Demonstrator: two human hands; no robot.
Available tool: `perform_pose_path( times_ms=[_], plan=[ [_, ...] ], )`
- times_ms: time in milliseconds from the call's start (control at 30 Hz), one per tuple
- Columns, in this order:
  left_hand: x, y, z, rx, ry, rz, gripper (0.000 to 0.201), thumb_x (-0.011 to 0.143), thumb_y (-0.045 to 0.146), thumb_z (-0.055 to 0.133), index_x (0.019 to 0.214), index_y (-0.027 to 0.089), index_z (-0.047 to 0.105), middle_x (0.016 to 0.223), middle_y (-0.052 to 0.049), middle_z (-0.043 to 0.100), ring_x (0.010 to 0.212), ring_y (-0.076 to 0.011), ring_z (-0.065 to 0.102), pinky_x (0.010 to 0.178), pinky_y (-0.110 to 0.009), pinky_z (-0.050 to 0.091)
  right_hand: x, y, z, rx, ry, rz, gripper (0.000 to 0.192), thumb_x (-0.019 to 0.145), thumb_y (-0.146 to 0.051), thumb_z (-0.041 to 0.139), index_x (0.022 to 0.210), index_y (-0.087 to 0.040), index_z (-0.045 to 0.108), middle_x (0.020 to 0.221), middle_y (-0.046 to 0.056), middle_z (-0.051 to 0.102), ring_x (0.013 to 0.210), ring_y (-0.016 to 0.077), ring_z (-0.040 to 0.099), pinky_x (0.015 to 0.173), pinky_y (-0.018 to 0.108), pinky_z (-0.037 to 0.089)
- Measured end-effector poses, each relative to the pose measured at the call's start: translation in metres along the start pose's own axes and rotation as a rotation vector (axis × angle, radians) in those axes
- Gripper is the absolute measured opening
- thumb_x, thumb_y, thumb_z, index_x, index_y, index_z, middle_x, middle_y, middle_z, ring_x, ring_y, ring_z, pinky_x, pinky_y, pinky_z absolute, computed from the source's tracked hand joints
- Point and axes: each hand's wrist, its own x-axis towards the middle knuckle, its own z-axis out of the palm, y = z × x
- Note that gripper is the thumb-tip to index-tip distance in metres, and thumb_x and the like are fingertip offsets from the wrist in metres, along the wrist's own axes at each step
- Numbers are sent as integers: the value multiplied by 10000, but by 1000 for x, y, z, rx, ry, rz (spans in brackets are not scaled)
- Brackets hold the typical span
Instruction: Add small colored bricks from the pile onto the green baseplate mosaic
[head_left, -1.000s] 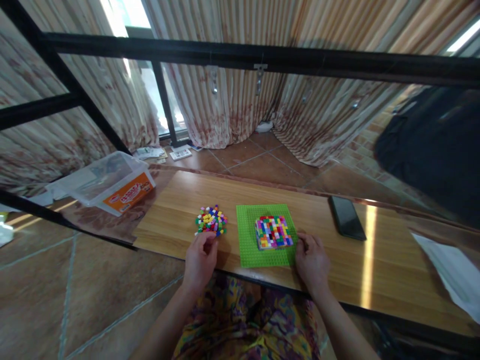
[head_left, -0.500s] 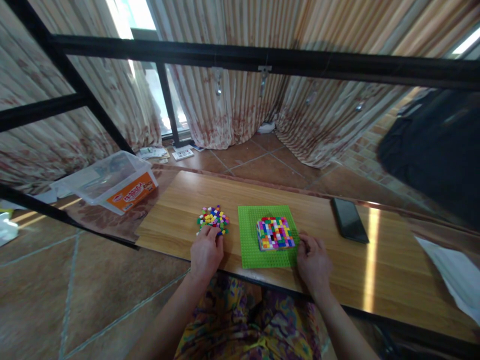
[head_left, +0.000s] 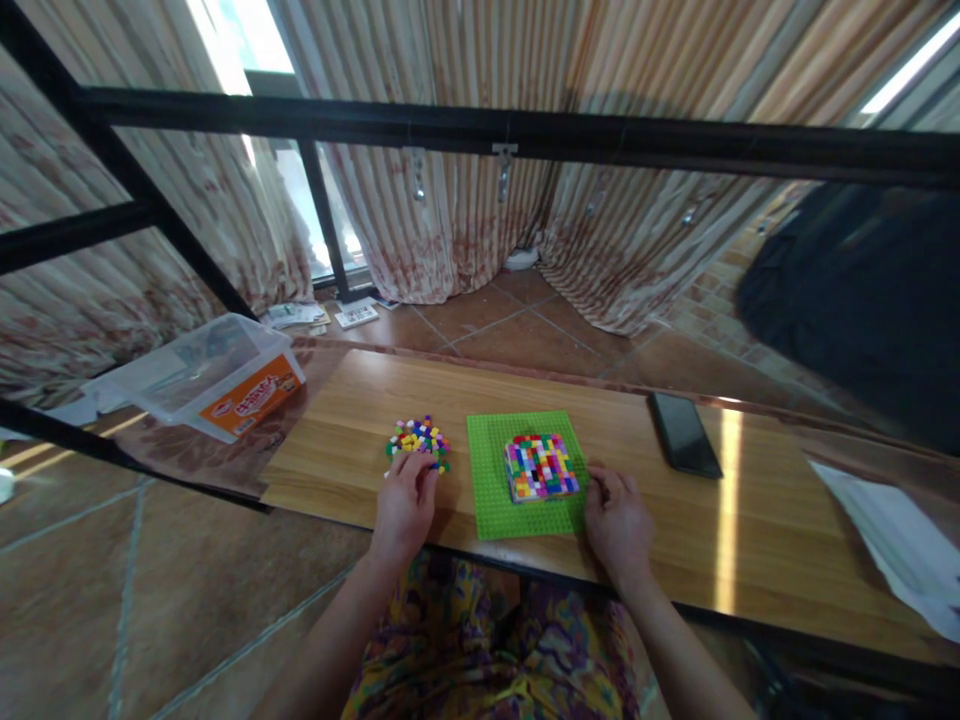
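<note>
A green studded baseplate (head_left: 491,510) lies on the table, bearing a block (head_left: 544,467) built of small multicoloured toy bricks. To its left is a loose pile of small toy bricks (head_left: 420,437). At the near side of that pile is my left hand (head_left: 405,500), thumb and fingers drawn together in a pinch; whatever is between the fingertips is too small to see. My right hand (head_left: 621,515) rests at the plate's right edge with its fingers curled and closed. The fingertips are close to the plate's edge, and what they hold, if anything, cannot be made out.
A black phone (head_left: 684,435) lies right of the plate on the wooden table (head_left: 337,430). White paper (head_left: 892,530) is at the far right. A clear plastic box (head_left: 217,375) with an orange label stands left of the table. A dark metal rail (head_left: 450,125) crosses above.
The whole view has shifted slightly left as the head turned. My left hand stays at the brick pile and my right hand at the plate's edge; the built block looks the same.
</note>
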Motion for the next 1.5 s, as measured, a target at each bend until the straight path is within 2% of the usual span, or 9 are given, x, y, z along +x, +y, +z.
perform_pose_path(
  times_ms=[67, 200, 267, 467, 767, 1133, 1233, 1367, 1500],
  plan=[
    [2, 1, 1, -218, 27, -120, 131, 805, 260, 562, 889, 192, 635, 928, -51, 632, 896, -184, 601, 852, -337, 484, 0, 0, 0, -5, -1, 4, 261, 858, -262, 419, 972, -184, 639, 1012, 60, 614, 826, 150, 552, 682, 261, 365],
    [4, 4, 0, -776, 19, -474, 217, 736, 311, 657, 900, 170, 634, 863, -12, 653, 776, -128, 622, 831, -322, 510, 0, 1, 0, -6, 12, 1, 260, 857, -261, 423, 972, -181, 642, 1001, 63, 617, 820, 152, 554, 685, 265, 371],
    [4, 6, -2, -982, 20, -576, 228, 690, 295, 710, 866, 167, 643, 857, 0, 654, 774, -111, 631, 849, -312, 513, 0, 1, 1, -7, 16, -4, 263, 857, -263, 424, 976, -179, 643, 998, 64, 617, 815, 155, 558, 685, 267, 378],
    [4, 9, -6, -1165, 22, -678, 236, 645, 245, 760, 846, 161, 670, 863, -9, 675, 818, -117, 655, 862, -294, 521, 0, 4, 2, -14, 14, -14, 263, 861, -270, 426, 976, -176, 643, 994, 66, 622, 836, 164, 564, 687, 269, 385],
    [3, 14, -7, -988, 39, -640, 350, 581, 289, 794, 854, 142, 631, 770, 5, 667, 682, -92, 630, 700, -229, 524, 0, 5, 4, -6, 14, -19, 275, 860, -269, 420, 995, -171, 638, 1000, 72, 613, 847, 160, 559, 694, 265, 381],
    [3, 9, 1, -710, 74, -576, 281, 659, 344, 676, 842, 151, 584, 704, 25, 633, 519, -78, 564, 544, -210, 491, 0, 4, 3, -15, 11, 3, 260, 858, -258, 436, 998, -179, 640, 1010, 61, 614, 831, 151, 558, 670, 257, 369],
    [2, 1, 3, -553, 53, -489, 244, 719, 348, 621, 878, 164, 598, 754, -1, 659, 579, -117, 615, 579, -241, 510, 0, 3, 2, -14, 10, 3, 260, 862, -260, 434, 993, -177, 642, 1008, 63, 619, 830, 155, 562, 671, 259, 373],
    [-2, -7, 2, -190, 4, -292, 206, 805, 312, 536, 932, 186, 638, 811, -30, 686, 701, -168, 663, 644, -273, 514, 0, 3, 2, -8, 8, 0, 260, 862, -259, 435, 996, -177, 642, 1009, 63, 619, 842, 156, 564, 683, 261, 376],
    [-3, -7, 0, 52, 29, -131, 188, 832, 272, 505, 908, 190, 656, 858, -55, 699, 787, -187, 658, 714, -293, 506, 0, 1, 1, -14, 8, 11, 260, 862, -261, 435, 986, -177, 647, 1015, 68, 619, 831, 157, 560, 675, 263, 371]
  ],
)
